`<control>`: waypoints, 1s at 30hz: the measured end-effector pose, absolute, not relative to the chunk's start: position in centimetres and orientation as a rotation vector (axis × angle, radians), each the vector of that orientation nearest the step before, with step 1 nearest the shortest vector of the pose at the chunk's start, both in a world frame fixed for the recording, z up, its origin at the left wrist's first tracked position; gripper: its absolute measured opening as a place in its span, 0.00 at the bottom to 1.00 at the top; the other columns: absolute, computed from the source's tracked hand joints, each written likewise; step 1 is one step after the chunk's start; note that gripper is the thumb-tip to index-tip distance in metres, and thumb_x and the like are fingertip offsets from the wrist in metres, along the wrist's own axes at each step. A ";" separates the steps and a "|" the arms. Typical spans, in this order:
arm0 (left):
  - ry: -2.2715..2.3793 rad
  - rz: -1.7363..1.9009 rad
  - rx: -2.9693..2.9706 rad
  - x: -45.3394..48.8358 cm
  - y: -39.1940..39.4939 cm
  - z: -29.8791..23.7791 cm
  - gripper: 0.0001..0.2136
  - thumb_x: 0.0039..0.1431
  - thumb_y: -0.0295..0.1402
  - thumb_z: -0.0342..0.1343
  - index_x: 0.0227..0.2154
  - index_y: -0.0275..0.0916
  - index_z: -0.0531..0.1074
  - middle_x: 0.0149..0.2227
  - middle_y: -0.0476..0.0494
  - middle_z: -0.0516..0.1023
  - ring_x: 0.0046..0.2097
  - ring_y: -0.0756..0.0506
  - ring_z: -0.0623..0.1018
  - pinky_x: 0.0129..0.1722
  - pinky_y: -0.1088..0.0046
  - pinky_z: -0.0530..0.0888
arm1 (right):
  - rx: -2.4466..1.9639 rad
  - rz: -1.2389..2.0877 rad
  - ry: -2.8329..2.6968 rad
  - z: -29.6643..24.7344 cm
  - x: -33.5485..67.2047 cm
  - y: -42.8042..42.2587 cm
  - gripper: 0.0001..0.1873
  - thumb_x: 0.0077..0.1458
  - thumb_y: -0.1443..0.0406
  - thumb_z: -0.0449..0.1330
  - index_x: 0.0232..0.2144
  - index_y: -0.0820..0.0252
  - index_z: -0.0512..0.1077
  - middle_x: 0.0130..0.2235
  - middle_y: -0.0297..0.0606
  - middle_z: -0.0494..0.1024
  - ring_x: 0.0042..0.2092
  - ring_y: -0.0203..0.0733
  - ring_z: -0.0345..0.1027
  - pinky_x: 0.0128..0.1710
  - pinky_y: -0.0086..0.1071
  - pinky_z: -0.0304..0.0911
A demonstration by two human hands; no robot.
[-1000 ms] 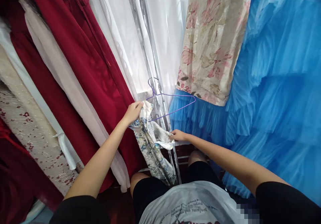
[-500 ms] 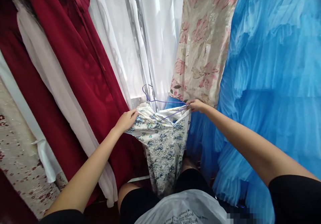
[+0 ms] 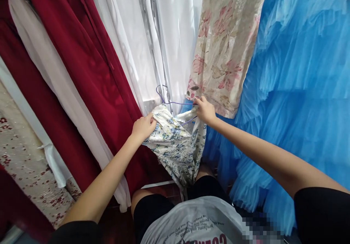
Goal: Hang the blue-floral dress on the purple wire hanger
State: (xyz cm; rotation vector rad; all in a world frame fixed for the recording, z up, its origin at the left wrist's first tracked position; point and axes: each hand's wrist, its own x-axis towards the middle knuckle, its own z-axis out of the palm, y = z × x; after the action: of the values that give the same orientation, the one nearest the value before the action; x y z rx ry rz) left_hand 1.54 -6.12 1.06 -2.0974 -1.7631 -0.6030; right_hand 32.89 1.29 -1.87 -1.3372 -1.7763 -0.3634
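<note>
A white garment with blue flowers (image 3: 175,145), perhaps a dress, hangs stretched between my hands in front of my legs. My left hand (image 3: 144,127) is closed on its left shoulder edge, fingers curled over the cloth. At the other side my right hand (image 3: 205,110) pinches the garment's upper right edge together with the end of a thin purple wire hanger (image 3: 179,103). The hanger's hook points up and to the left, and part of its frame lies inside the neckline. Cloth hides some of my fingertips.
Dark red dresses (image 3: 79,65) and a pale pink length of cloth (image 3: 54,80) hang at the left. White drapes (image 3: 177,36) and a metal pole (image 3: 153,40) are straight ahead. A beige floral dress (image 3: 224,54) and blue ruffled tulle (image 3: 295,120) hang at the right.
My right hand has moved left and slightly up along the hanger, bringing the garment's edge inward. My left hand has shifted slightly right and up. The garment's lower part has drawn up.
</note>
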 end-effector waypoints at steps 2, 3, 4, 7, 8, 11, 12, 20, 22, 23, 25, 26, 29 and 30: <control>-1.802 -0.607 -2.049 2.3 -6.3 1.1 0.07 0.63 0.36 0.47 0.33 0.43 0.69 0.27 0.43 0.75 0.31 0.38 0.75 0.29 0.69 0.56 | -1.269 -0.278 -1.783 -1.9 30.1 0.6 0.25 0.48 0.77 0.52 0.48 0.60 0.72 0.50 0.47 0.72 0.42 0.49 0.70 0.39 0.37 0.64; -1.816 -0.615 -2.040 2.5 -6.3 1.1 0.08 0.63 0.36 0.47 0.32 0.43 0.69 0.27 0.43 0.75 0.31 0.38 0.75 0.29 0.69 0.56 | -1.209 -0.232 -1.803 -2.1 28.6 0.1 0.27 0.47 0.78 0.52 0.49 0.60 0.71 0.50 0.47 0.71 0.43 0.49 0.70 0.41 0.37 0.64; -1.827 -0.628 -2.036 2.5 -6.3 1.0 0.07 0.63 0.36 0.48 0.32 0.43 0.69 0.27 0.43 0.75 0.32 0.38 0.76 0.29 0.69 0.56 | -1.136 -0.188 -1.835 -2.4 27.0 -0.6 0.28 0.46 0.79 0.52 0.50 0.60 0.70 0.50 0.46 0.70 0.44 0.49 0.70 0.42 0.37 0.65; -1.807 -0.708 -2.009 1.7 -6.2 0.8 0.06 0.63 0.35 0.49 0.32 0.43 0.68 0.29 0.44 0.75 0.33 0.39 0.76 0.28 0.69 0.54 | -0.913 -0.088 -2.051 -4.5 23.1 -3.3 0.28 0.46 0.80 0.51 0.48 0.58 0.71 0.48 0.42 0.72 0.46 0.47 0.69 0.45 0.35 0.65; -1.784 -0.744 -1.994 1.2 -6.1 0.8 0.06 0.63 0.34 0.49 0.32 0.43 0.68 0.30 0.44 0.75 0.33 0.40 0.75 0.28 0.69 0.54 | -0.857 -0.064 -2.134 -5.5 22.3 -4.1 0.27 0.46 0.80 0.51 0.47 0.59 0.72 0.46 0.42 0.73 0.46 0.47 0.69 0.45 0.35 0.64; -1.732 -0.819 -1.974 -0.1 -6.1 0.7 0.06 0.63 0.34 0.49 0.29 0.42 0.66 0.32 0.44 0.74 0.33 0.42 0.74 0.28 0.69 0.54 | -0.744 -0.003 -2.356 -8.6 21.8 -5.9 0.24 0.46 0.82 0.52 0.41 0.60 0.75 0.41 0.42 0.75 0.45 0.47 0.68 0.44 0.34 0.63; -1.728 -0.832 -1.978 -0.3 -6.1 0.6 0.07 0.62 0.33 0.50 0.28 0.42 0.66 0.32 0.45 0.74 0.33 0.42 0.73 0.29 0.69 0.54 | -0.727 0.016 -2.404 -9.3 22.0 -6.1 0.23 0.46 0.82 0.52 0.39 0.61 0.76 0.40 0.42 0.75 0.44 0.47 0.67 0.44 0.35 0.63; -1.699 -1.088 -2.027 1.0 -5.4 -0.8 0.08 0.63 0.32 0.50 0.27 0.42 0.66 0.33 0.46 0.72 0.35 0.44 0.73 0.37 0.70 0.65 | -0.517 0.112 -2.435 -9.1 21.4 -9.9 0.20 0.49 0.81 0.51 0.36 0.60 0.77 0.36 0.42 0.74 0.41 0.47 0.64 0.42 0.36 0.62; -1.643 -1.179 -2.095 0.8 -5.0 -1.6 0.07 0.64 0.34 0.50 0.29 0.41 0.68 0.41 0.43 0.73 0.38 0.44 0.75 0.41 0.70 0.69 | -0.404 0.100 -2.471 -8.9 20.8 -11.5 0.19 0.51 0.79 0.51 0.38 0.60 0.77 0.38 0.44 0.74 0.42 0.48 0.63 0.42 0.36 0.63; -1.620 -1.225 -2.135 0.6 -4.8 -2.1 0.07 0.64 0.34 0.50 0.31 0.41 0.69 0.47 0.42 0.73 0.41 0.44 0.76 0.43 0.69 0.70 | -0.347 0.093 -2.494 -8.8 20.7 -12.1 0.19 0.52 0.79 0.52 0.40 0.60 0.76 0.40 0.45 0.75 0.43 0.49 0.64 0.44 0.37 0.63; -1.598 -1.302 -2.191 0.3 -4.5 -3.3 0.06 0.63 0.34 0.51 0.37 0.40 0.72 0.58 0.39 0.67 0.47 0.43 0.77 0.49 0.66 0.72 | -0.241 0.076 -2.558 -9.2 20.7 -12.9 0.20 0.52 0.77 0.52 0.44 0.60 0.75 0.44 0.47 0.75 0.46 0.49 0.65 0.48 0.39 0.63; -1.591 -1.324 -2.201 0.2 -4.3 -4.0 0.07 0.63 0.34 0.52 0.40 0.40 0.72 0.61 0.38 0.63 0.52 0.41 0.76 0.53 0.63 0.72 | -0.196 0.068 -2.606 -9.6 20.8 -13.1 0.20 0.53 0.76 0.53 0.45 0.60 0.75 0.44 0.47 0.76 0.47 0.49 0.65 0.50 0.41 0.63; -1.550 -1.398 -2.155 0.5 -3.9 -6.2 0.13 0.61 0.30 0.55 0.49 0.41 0.71 0.65 0.35 0.59 0.63 0.37 0.68 0.63 0.57 0.65 | -0.186 0.114 -2.797 -11.8 21.3 -12.5 0.16 0.54 0.73 0.56 0.44 0.60 0.76 0.42 0.47 0.78 0.46 0.51 0.68 0.51 0.43 0.61; -1.528 -1.449 -2.123 0.8 -3.9 -7.0 0.14 0.61 0.30 0.55 0.50 0.41 0.71 0.66 0.35 0.58 0.66 0.37 0.65 0.65 0.57 0.63 | -0.283 0.216 -2.853 -12.8 21.6 -12.0 0.15 0.53 0.72 0.58 0.43 0.60 0.77 0.40 0.45 0.79 0.45 0.50 0.69 0.50 0.42 0.62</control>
State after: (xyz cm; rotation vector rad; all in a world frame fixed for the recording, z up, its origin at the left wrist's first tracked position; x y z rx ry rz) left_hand 0.77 -3.90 -6.99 -2.1230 -1.5283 -1.4490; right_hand 21.63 -12.02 -12.83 -0.2835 -2.8530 0.2163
